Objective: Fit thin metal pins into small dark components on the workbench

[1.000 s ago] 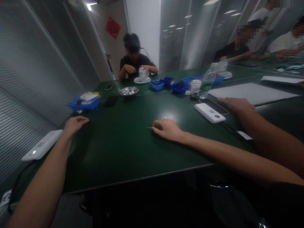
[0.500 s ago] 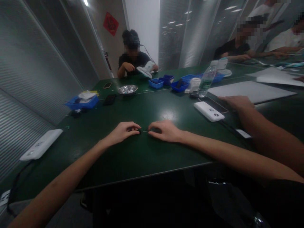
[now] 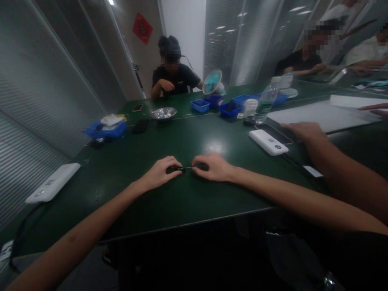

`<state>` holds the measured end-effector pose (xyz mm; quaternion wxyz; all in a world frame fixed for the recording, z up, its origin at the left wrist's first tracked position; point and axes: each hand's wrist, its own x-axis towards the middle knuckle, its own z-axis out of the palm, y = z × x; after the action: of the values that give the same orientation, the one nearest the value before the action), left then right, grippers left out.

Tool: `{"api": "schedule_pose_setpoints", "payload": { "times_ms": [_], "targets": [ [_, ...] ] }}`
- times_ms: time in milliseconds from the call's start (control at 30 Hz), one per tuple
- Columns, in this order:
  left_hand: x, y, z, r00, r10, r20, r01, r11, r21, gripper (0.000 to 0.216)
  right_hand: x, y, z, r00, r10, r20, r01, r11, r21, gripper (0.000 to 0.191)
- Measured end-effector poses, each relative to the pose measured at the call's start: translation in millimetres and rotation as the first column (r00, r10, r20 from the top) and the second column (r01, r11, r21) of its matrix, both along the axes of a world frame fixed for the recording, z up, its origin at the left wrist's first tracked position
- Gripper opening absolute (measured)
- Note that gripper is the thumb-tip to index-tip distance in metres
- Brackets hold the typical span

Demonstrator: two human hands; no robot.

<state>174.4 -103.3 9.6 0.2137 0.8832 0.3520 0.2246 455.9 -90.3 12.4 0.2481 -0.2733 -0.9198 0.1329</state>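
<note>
My left hand [image 3: 160, 173] is closed in a pinch, thumb and fingers around a small dark piece [image 3: 181, 168] just above the green table [image 3: 145, 214]. My right hand [image 3: 216, 167] faces it, its fingers curled around a thin metal-shafted tool [image 3: 188, 167] that looks like a small screwdriver. The shaft points left, and its tip meets the dark piece or lies right at it. Most of the tool's handle is hidden in my right palm, and the piece's exact kind is too small and dark to tell.
White power banks [image 3: 269, 142] lie at both sides, cables attached. Further back are a metal bowl [image 3: 163, 114], blue trays [image 3: 106, 128] and a water bottle [image 3: 266, 101]. A neighbour's hand [image 3: 306, 131] rests at right; a person [image 3: 176, 76] opposite holds a small fan [image 3: 212, 82].
My two hands have come closer together, the left shifting slightly right, so the shaft now reaches the dark piece. The person opposite has lifted and turned the fan.
</note>
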Motion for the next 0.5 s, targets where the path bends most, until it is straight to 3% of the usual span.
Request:
{"api": "schedule_pose_setpoints", "payload": {
  "times_ms": [500],
  "targets": [
    [6.7,-3.8,1.6,0.999,-0.048,0.016,0.049,0.997,-0.055,0.025,-3.5,-3.1,2.7,0.997,0.062,0.050,-0.061,0.998,-0.015,0.024]
  ]
}}
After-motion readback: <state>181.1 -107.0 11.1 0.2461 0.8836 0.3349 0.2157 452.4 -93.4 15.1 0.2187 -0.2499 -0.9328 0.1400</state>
